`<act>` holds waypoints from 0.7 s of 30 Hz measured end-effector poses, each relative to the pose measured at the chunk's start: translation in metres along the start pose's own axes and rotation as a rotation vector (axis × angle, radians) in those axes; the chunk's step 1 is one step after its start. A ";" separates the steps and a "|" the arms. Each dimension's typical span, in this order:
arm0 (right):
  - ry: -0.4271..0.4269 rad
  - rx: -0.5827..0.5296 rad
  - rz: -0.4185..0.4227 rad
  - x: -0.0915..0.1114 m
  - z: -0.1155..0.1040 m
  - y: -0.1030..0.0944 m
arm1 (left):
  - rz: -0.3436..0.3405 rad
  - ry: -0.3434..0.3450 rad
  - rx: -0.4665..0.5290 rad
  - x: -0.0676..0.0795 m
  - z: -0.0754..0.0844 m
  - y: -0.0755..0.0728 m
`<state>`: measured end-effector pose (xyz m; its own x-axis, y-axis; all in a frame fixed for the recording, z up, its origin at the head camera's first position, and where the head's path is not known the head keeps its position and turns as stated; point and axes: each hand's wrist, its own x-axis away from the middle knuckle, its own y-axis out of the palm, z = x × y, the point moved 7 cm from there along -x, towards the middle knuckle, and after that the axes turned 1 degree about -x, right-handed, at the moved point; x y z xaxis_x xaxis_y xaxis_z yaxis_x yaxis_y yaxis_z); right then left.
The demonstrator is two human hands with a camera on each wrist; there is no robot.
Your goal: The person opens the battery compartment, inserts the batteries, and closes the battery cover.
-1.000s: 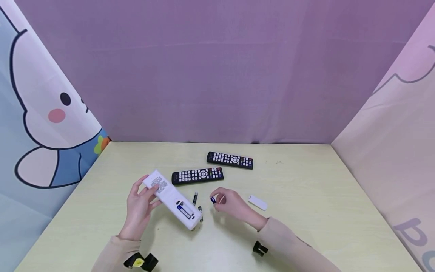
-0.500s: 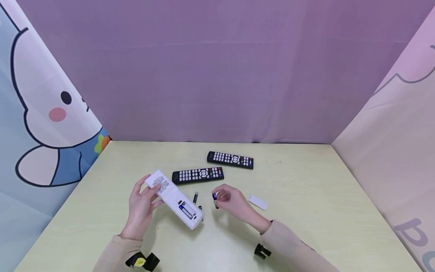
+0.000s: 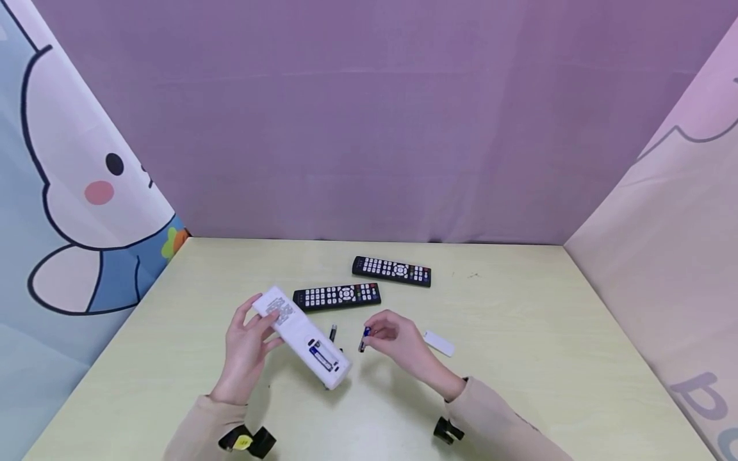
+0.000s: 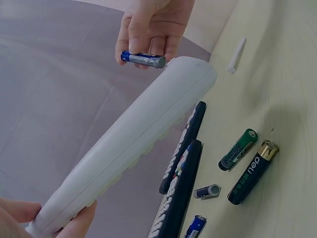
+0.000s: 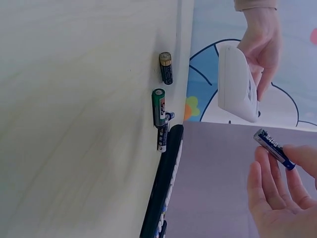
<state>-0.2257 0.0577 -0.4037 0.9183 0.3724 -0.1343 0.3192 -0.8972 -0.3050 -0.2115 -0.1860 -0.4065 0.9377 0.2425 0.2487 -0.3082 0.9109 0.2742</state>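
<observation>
Pinching a blue-and-silver battery (image 4: 143, 59) between thumb and fingertips, the right hand (image 3: 398, 338) hangs above the table (image 3: 507, 307), battery near the compartment end of the white remote (image 3: 301, 336) but apart from it. Left hand (image 3: 245, 358) clamped on the remote's other end, the one toward the table's far left corner; remote off the surface, back toward my head camera. Battery compartment (image 3: 329, 353) uncovered; one blue battery (image 3: 321, 356) lies in it, on the side toward the near left corner. By my left wrist view, four loose cells on the table: a green battery (image 4: 238, 149) beside a black-and-gold battery (image 4: 253, 172), then a grey battery (image 4: 207, 191) and another blue one (image 4: 195, 226), cut by the frame. White cover (image 3: 439, 343) lies between the right hand and the table's right edge. Two black remotes, keys up: nearer one (image 3: 337, 297) just beyond the white remote, farther one (image 3: 392, 271) closer to the far edge. Tabletop pale wood-grain. Purple cloth (image 3: 375, 128) behind the far edge; cartoon-print cloth (image 3: 109, 224) along the left edge, pale pink cloth (image 3: 680, 243) along the right.
</observation>
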 end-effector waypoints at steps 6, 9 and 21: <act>0.029 -0.058 0.012 0.005 -0.004 0.001 | -0.013 -0.003 0.019 0.001 -0.001 0.004; 0.021 -0.054 0.023 0.009 -0.007 0.002 | -0.020 -0.005 0.029 0.001 -0.002 0.006; -0.364 0.171 0.102 0.025 -0.036 0.004 | -0.036 0.000 0.032 0.002 -0.002 0.016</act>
<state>-0.1929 0.0546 -0.3749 0.7908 0.3708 -0.4870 0.1594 -0.8930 -0.4209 -0.2139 -0.1706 -0.4035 0.9482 0.2100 0.2385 -0.2796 0.9080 0.3121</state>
